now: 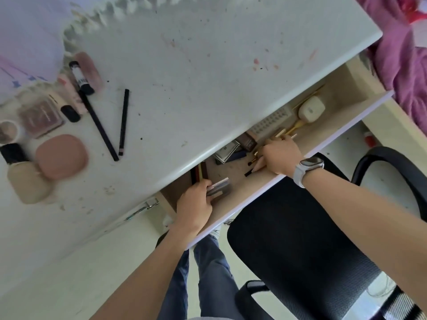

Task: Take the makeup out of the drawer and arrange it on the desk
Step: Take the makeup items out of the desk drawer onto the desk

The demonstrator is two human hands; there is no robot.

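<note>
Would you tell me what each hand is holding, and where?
Left hand grips a flat palette by its near end. Right hand is among thin brushes; its hold cannot be told.

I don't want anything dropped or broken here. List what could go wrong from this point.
1. The left hand grips a flat palette by one end only; it might slip while being lifted over the drawer front.
2. The right hand reaches among small loose brushes; a hasty grab could scatter them.
3. Two pencils lie loose on the desk and could roll when more items are set down.
</note>
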